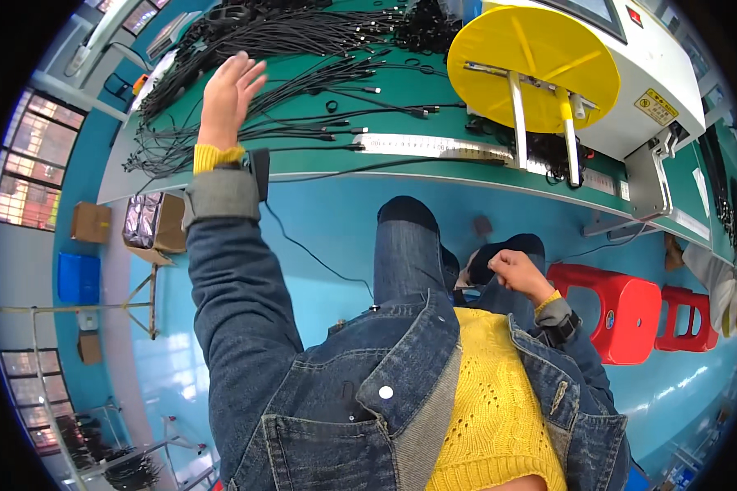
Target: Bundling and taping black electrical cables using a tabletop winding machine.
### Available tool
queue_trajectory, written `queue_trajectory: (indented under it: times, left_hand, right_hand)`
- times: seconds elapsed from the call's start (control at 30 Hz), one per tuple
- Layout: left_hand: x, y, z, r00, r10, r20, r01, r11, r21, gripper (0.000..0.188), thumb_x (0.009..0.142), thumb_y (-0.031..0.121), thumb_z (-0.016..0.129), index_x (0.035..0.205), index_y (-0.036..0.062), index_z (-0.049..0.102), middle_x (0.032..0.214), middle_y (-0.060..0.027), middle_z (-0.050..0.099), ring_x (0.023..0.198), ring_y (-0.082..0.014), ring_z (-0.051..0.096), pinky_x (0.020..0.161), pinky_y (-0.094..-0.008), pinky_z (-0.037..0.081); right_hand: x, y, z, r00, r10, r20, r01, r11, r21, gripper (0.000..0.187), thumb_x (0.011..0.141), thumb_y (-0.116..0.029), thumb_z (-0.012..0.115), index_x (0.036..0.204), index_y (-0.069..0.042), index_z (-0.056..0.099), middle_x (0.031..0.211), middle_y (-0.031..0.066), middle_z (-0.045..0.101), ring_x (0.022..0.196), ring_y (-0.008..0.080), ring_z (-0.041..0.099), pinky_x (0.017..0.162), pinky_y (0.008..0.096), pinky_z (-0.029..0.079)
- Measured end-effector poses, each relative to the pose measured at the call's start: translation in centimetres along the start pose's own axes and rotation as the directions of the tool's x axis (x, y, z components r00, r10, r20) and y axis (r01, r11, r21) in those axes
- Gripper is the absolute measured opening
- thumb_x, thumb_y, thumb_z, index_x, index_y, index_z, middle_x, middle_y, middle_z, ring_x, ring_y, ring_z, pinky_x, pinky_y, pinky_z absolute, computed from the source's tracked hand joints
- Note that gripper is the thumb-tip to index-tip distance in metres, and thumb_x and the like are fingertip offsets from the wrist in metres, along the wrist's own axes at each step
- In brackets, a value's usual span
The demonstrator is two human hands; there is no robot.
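My left hand (225, 94) is raised over the left part of the green work table, its fingers stretched out and nothing visible in it. Beneath and beside it lie many black cables (303, 119) with small metal plugs, spread across the table top. My right hand (520, 274) is closed, low over my lap and in front of the table edge. Whatever it may hold is hidden by the curled fingers. Along the near table edge runs a steel ruler (434, 147), with one black cable (385, 166) stretched just in front of it.
A machine with a round yellow plate (516, 49) and a white housing (655, 82) stands on the right of the table (418, 90). Red plastic stools (630, 315) are at the right. On the floor at left are cardboard boxes (170, 221) and a blue bin (79, 278).
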State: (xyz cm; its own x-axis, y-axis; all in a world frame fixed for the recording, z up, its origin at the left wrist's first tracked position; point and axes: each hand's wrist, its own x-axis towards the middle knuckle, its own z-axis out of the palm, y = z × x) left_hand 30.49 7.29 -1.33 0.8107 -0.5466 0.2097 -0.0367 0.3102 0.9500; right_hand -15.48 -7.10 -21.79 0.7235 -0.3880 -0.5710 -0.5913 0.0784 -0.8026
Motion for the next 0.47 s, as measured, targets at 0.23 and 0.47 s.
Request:
queue_trajectory:
  times: [0.23,0.47]
  left_hand:
    - [-11.0,-8.8,9.1,0.738,0.046,0.674,-0.596,0.513,0.618,0.033,0.072,0.015,0.070,0.101,0.0030,0.060,0.096,-0.0115,0.058,0.089,-0.0253,0.055,0.076,-0.0326,0.045]
    - [-13.5,-15.9,13.2,0.661,0.230,0.714,-0.741,0.349,0.574,0.032,0.065,0.007,0.071,0.095,0.0029,0.062,0.093,-0.0152,0.058,0.092,-0.0322,0.054,0.083,-0.0394,0.042]
  right_hand:
    - [1.1,0.9,-0.8,0.984,-0.160,-0.078,0.150,0.981,-0.120,0.025,0.081,-0.024,0.055,0.078,0.000,0.061,0.063,0.0082,0.059,0.054,0.0156,0.057,0.051,0.0292,0.045]
    - [0.7,0.4,-1.8,0.950,-0.277,-0.147,0.224,0.927,-0.302,0.029,0.080,-0.031,0.055,0.082,-0.003,0.063,0.074,0.0149,0.063,0.072,0.0246,0.061,0.067,0.0363,0.047]
